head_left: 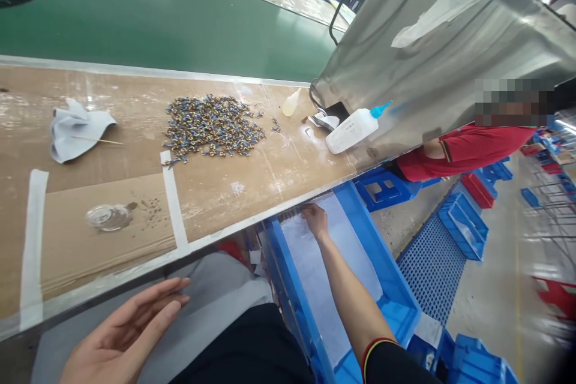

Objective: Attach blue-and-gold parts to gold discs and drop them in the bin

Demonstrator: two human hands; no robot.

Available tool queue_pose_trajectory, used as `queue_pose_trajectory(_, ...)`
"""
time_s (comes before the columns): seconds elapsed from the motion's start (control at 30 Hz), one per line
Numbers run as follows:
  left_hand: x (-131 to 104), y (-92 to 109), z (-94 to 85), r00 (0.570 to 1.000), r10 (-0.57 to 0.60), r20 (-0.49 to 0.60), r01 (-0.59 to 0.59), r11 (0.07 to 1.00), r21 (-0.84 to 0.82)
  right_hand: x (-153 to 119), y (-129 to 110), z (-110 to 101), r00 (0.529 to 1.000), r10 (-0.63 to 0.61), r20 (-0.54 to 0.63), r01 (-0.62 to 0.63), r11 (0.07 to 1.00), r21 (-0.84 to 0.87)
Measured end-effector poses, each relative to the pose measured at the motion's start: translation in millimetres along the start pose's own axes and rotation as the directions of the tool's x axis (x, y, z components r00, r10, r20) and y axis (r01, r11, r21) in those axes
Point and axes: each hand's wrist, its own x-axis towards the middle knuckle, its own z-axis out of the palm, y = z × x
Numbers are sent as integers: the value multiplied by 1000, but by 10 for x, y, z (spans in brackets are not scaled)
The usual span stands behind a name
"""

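A: Using the blue crate (378,252) as the landmark, where is the thing being handled?

B: Inside it, at the far end, there's a narrow row of small dark parts (290,214) along the edge of a pale sheet (333,264) that covers most of the crate's floor. They're too small to make out one by one

A: Which hand is nearer?

B: The right hand (315,220), easily. It's in the crate at that same far end, with the row just to the left of its fingertips. The left hand (128,336) is outside, well to the left of the crate and lower than the bench edge

A: And how does the row's long axis run?

B: Across the crate's far end, from one long side toward the other, while the right forearm runs more along the crate's length. I'd judge that crossing of arm and row to be the relation that matters most here

A: What about the grip?

B: The right fingers are bent and close together, but I can't tell whether anything is pinched between them. On the left, thumb and fingers stand apart, with nothing visible in them

A: Anything else nearby?

B: On the bench, beyond the crate and to its left, a heap of blue-and-brass pieces (211,126); straight beyond the crate, a white bottle (353,132) lying tilted
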Motion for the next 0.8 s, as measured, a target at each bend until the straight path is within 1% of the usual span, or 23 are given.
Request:
queue_pose_trajectory(0.07,-13,-58,-21,999,-49,9,49,998,-29,4,4,9,1000,-4,-1,4,1000,-18)
queue_pose_trajectory(0.13,-15,-92,-40,997,-73,18,74,996,-59,-3,-12,16,1000,-12,-8,11,1000,-25)
queue_pose_trajectory(0.27,-3,-74,-87,994,-87,70,93,992,-85,-89,-120,12,997,-55,-58,55,998,0)
queue_pose_trajectory(0.33,3,-57,-120,993,-86,80,93,992,-89,-204,-221,-41,987,-101,-124,105,994,31)
queue_pose_trajectory(0.37,6,-59,-140,994,-82,78,89,992,-92,-285,-289,-88,976,-129,-176,139,989,49)
queue_pose_trajectory(0.43,16,-89,-182,994,-79,71,86,991,-104,-487,-474,-217,929,-193,-317,229,970,80)
queue_pose_trajectory(0.5,29,-136,-216,994,-79,71,87,989,-118,-709,-747,-363,853,-266,-449,340,936,90)
queue_pose_trajectory(0.53,34,-154,-226,994,-79,71,87,988,-125,-804,-921,-426,816,-311,-486,399,913,86)
queue_pose_trajectory(0.57,37,-162,-228,995,-77,66,85,988,-129,-875,-1119,-475,790,-365,-493,458,886,77)
queue_pose_trajectory(0.6,35,-157,-225,995,-74,62,82,988,-127,-911,-1337,-505,772,-428,-469,513,856,64)
queue_pose_trajectory(0.67,13,-112,-204,997,-65,43,70,990,-122,-849,-1807,-504,752,-562,-345,609,792,38)
queue_pose_trajectory(0.73,-35,-49,-190,999,-54,6,54,990,-129,-611,-2270,-429,725,-659,-200,675,738,12)
queue_pose_trajectory(0.8,-94,-21,-211,998,-55,-29,50,987,-154,-270,-2674,-310,705,-699,-123,702,712,-20)
